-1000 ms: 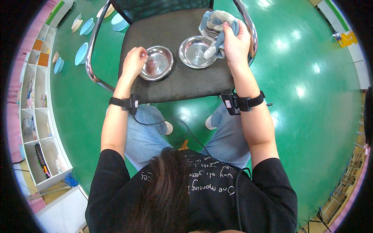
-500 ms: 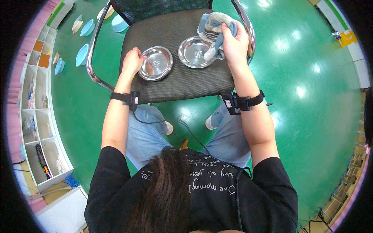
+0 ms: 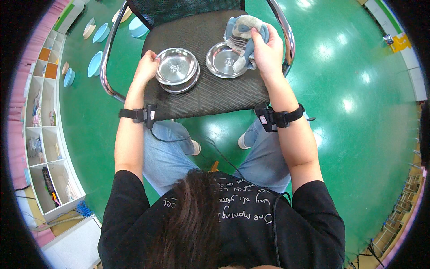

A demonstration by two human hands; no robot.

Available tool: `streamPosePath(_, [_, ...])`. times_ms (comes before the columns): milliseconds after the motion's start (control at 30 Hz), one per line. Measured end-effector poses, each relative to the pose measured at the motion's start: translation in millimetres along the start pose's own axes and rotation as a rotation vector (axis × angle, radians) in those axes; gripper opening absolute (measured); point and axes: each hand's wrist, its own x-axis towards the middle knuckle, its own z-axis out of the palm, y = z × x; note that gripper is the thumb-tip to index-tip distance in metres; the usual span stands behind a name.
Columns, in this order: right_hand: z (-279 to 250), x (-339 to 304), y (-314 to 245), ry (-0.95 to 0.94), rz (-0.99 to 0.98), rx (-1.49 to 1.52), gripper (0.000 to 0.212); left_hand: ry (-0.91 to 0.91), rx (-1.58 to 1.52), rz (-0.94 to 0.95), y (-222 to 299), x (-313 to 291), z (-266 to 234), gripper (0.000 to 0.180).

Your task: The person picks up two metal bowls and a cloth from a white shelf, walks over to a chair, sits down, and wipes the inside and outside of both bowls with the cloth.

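My left hand (image 3: 146, 67) pinches the rim of a shiny round metal dish (image 3: 175, 67) and holds it lifted over another metal dish (image 3: 182, 88), whose near rim shows below it. On the right of the chair seat (image 3: 224, 96) lies one more metal dish (image 3: 217, 60). Above its right edge my right hand (image 3: 268, 51) is closed on a blue and white patterned cloth (image 3: 244, 31), which hangs in folds and covers part of that dish. My right fingertips are partly hidden by the cloth.
Curved chrome armrests (image 3: 105, 67) flank the dark mesh chair. Blue basins (image 3: 95, 63) stand on the green floor (image 3: 349, 134) at the left. A white shelf unit (image 3: 42, 103) lines the left side. A cable (image 3: 215, 150) hangs between my knees.
My left hand has raised the top dish up and slightly left, so a second dish shows beneath it. My right hand has shifted a little to the left with the cloth.
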Motion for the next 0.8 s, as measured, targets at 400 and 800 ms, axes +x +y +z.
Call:
streamPosePath(400, [25.8, -21.9, 0.2, -0.406, -0.273, -0.202, 0.026, -0.494, -1.005, -0.202, 62.2, -44.6, 5.8, 0.040])
streamPosePath(800, [49.4, -49.8, 8.6, -0.752, -0.241, -0.326, 0.029, -0.293, -1.026, -0.035, 97.1, -72.8, 36.3, 0.040])
